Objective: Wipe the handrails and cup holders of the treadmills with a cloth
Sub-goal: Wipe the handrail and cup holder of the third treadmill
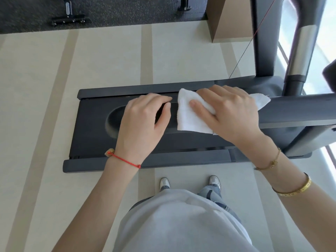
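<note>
— What's nearest you?

— My grey T-shirt (181, 224), then two white sneakers (164, 183) on the pale striped floor (45, 88), just short of the near edge of the dark grey treadmill (94, 135). I have a thin red string bracelet (125, 160) on my left wrist and two gold bracelets (292, 190) on my right forearm.

— And your hands?

— My left hand (141, 122) lies over the dark handrail (294, 110), fingers bent down across its end; I cannot tell whether they close round it. It touches no cloth. Just beside it, my right hand (229, 113) presses the folded white terry cloth (189, 117) onto the same rail, fingers curled over the top, thumb stretched along the cloth's near side.

— Where does the cloth sit?

— Draped over the rail, one corner poking out beyond my knuckles toward the treadmill's front end.

— Further out?

— The black belt (91, 115) below, a silver and black upright post (300, 51) at the right, a brown column (231, 19), and black speckled rubber flooring (118, 8) at the far edge.
</note>
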Demonstrator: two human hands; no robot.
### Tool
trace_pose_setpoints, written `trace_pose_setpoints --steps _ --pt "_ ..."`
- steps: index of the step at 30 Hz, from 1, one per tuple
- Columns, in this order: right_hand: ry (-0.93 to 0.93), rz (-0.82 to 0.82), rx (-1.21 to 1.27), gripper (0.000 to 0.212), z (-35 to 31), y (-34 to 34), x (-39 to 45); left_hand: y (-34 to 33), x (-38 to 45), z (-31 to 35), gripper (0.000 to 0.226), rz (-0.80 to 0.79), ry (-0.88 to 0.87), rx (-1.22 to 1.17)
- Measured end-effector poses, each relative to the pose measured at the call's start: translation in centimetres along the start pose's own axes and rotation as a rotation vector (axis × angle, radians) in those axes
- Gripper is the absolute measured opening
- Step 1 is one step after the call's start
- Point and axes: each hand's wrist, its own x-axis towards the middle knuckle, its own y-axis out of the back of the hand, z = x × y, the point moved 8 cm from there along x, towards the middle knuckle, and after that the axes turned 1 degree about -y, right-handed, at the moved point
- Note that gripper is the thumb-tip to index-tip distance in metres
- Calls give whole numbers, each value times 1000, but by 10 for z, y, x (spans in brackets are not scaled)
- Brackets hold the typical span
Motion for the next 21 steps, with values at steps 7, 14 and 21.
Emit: trace_pose_setpoints --steps 7,14,21 --pt "22 14 -3 41 70 23 -24 -45 20 67 21 -5 -25 -41" --pt "96 48 18 33 153 56 -54 -94 40 126 22 -19 -20 -67" --pt "185 78 64 31 196 68 -70 -128 55 173 22 -29 -5 -58"
